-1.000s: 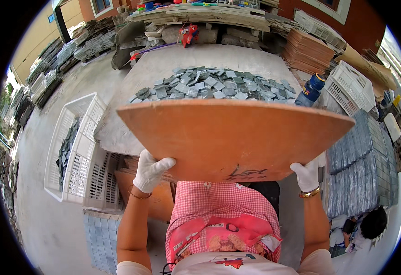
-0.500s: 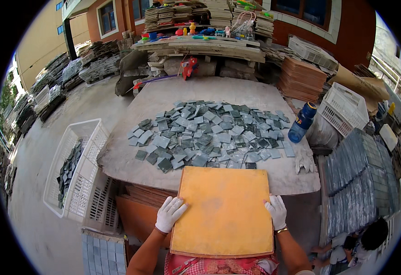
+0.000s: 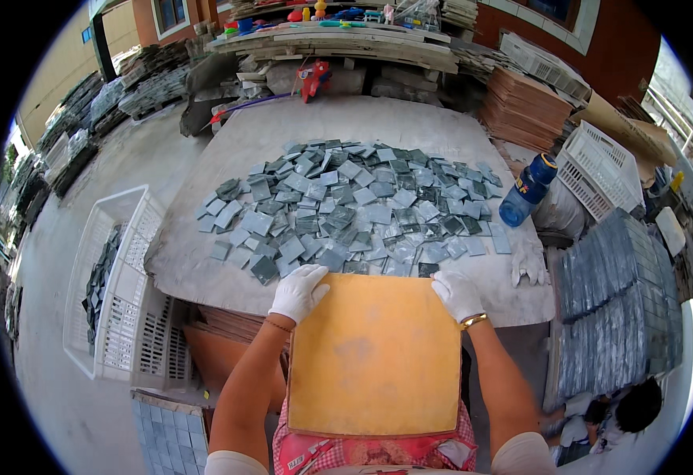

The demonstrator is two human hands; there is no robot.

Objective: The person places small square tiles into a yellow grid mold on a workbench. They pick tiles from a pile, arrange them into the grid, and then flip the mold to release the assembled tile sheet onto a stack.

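Covering the lap, board [image 3: 374, 356] hides table edge [image 3: 204, 285].

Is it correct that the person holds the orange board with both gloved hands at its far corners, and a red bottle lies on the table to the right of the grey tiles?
Not quite. In the head view the bottle is blue, not red. The rest holds: the left hand and right hand, both in white gloves, grip the far corners of the orange board, and the bottle lies right of the grey tiles on the table.

Head cam, downward, near table [image 3: 228, 142]
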